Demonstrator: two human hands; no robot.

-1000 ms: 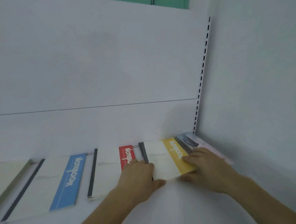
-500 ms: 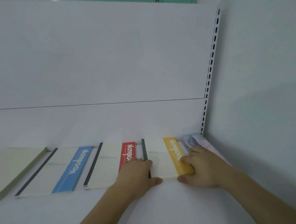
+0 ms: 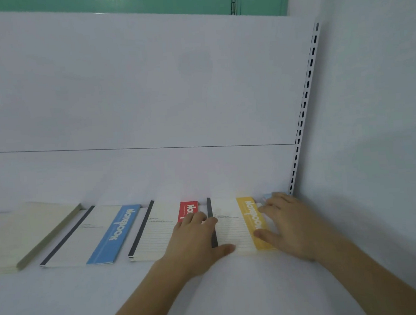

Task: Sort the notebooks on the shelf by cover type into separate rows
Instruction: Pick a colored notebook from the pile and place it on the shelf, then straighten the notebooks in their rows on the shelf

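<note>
Both forearms outstretched, left hand [image 3: 195, 241] and right hand [image 3: 288, 225] palm-down, fingers spread flat.

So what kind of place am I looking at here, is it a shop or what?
Probably a shop or stockroom display shelf, though that is a guess: a white metal shelf, a slotted white upright rail in the corner, and notebooks laid in a row, such as the blue-banded white notebook.
</note>
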